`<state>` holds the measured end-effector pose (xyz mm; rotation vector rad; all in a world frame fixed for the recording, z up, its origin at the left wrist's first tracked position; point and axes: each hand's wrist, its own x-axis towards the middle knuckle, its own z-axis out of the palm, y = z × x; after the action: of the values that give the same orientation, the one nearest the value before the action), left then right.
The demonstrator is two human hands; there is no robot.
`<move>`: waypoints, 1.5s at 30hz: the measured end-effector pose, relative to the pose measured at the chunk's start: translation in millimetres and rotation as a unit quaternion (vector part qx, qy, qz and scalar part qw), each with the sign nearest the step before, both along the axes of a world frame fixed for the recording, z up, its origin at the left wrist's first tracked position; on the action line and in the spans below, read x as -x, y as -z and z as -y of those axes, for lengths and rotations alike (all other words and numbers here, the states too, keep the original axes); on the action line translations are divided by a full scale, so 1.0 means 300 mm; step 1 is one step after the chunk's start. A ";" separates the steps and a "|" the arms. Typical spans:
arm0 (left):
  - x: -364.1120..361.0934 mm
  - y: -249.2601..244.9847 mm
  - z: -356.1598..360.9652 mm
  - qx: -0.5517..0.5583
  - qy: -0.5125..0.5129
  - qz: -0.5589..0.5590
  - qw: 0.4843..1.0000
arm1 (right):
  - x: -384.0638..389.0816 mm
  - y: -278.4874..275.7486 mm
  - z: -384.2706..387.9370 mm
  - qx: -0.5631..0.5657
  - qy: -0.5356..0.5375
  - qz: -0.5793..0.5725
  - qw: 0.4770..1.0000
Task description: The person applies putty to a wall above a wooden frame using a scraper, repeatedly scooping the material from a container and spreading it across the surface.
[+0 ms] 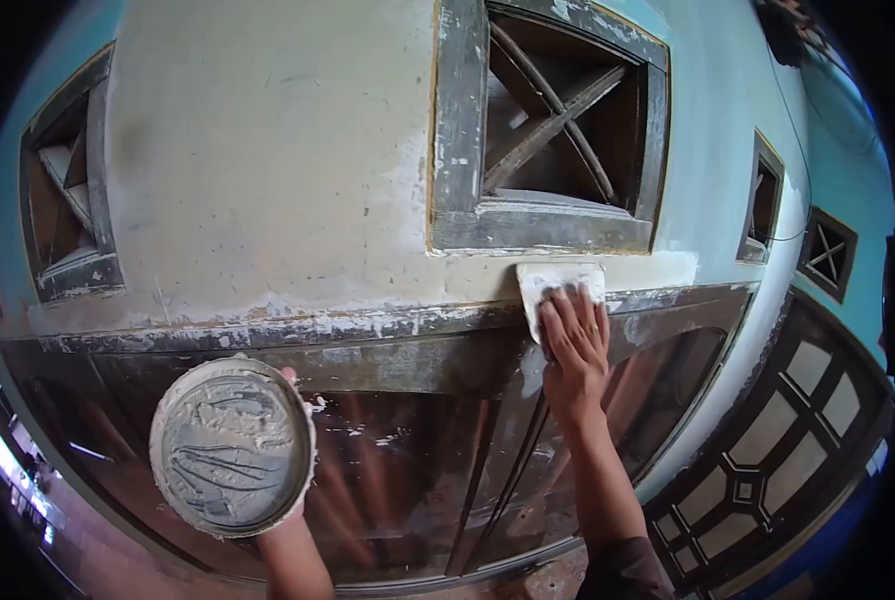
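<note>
My right hand [574, 345] presses a flat white putty scraper [552, 283] against the wall, just under the lower frame of a vent opening [550, 130]. Its fingers lie spread over the blade's lower half. My left hand [289, 378] is almost hidden behind a round pan [232, 445] smeared with grey-white putty, which it holds up from behind at the lower left. The wall [267, 160] around the scraper is coated in pale putty.
A dark wooden door frame with glass panels [417, 450] runs below the wall band. Another vent opening [67, 200] sits at the left, and two smaller ones [764, 200] at the right on a blue wall. A patterned door [767, 470] stands at the lower right.
</note>
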<state>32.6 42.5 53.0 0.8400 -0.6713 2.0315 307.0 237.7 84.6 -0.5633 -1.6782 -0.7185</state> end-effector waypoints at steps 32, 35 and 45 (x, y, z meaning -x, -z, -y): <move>0.187 0.025 0.025 0.058 -0.110 -0.130 0.984 | 0.130 0.078 0.041 0.028 0.014 0.005 0.999; 0.207 0.062 0.019 -0.041 0.081 -0.146 0.985 | 0.099 0.060 0.170 0.069 -0.008 -0.018 0.997; 0.165 0.164 0.130 0.106 -0.053 -0.222 0.968 | 0.146 -0.110 0.577 0.679 -0.397 -0.096 0.610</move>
<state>-17.0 3.4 3.7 1.1684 -0.1579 1.8720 263.2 64.7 117.6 -0.7234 -1.7525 1.4097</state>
